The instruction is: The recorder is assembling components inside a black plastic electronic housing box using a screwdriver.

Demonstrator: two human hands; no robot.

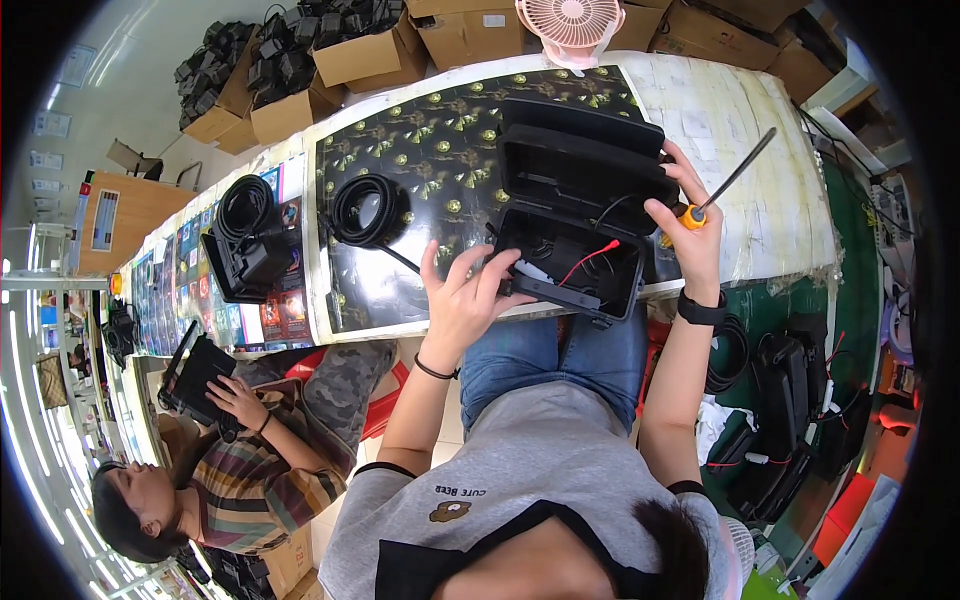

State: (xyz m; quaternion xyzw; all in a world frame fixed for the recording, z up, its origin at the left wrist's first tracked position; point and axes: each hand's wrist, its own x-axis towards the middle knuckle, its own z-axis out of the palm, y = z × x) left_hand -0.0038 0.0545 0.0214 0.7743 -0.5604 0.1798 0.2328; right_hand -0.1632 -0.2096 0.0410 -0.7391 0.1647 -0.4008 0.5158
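A black plastic box (625, 268) stands open at the table's front edge, its hinged lid section (585, 170) tipped back away from me. Inside it a red-tipped wire (590, 262) and a white connector (532, 272) show. My left hand (468, 295) grips the box's near left corner, fingers over the rim and thumb along the front wall. A screwdriver (722, 190) with a yellow handle is held in my right hand (695, 235), its shaft pointing up and right. That hand's fingers also touch the lid's right end.
Left of the box lies a coiled black cable (365, 210); farther left, another black box (245, 262) carries a coil. A pink fan (572, 25) stands at the far edge. Black housings (785, 390) lie at my right. A co-worker (250, 460) at my left handles a black box.
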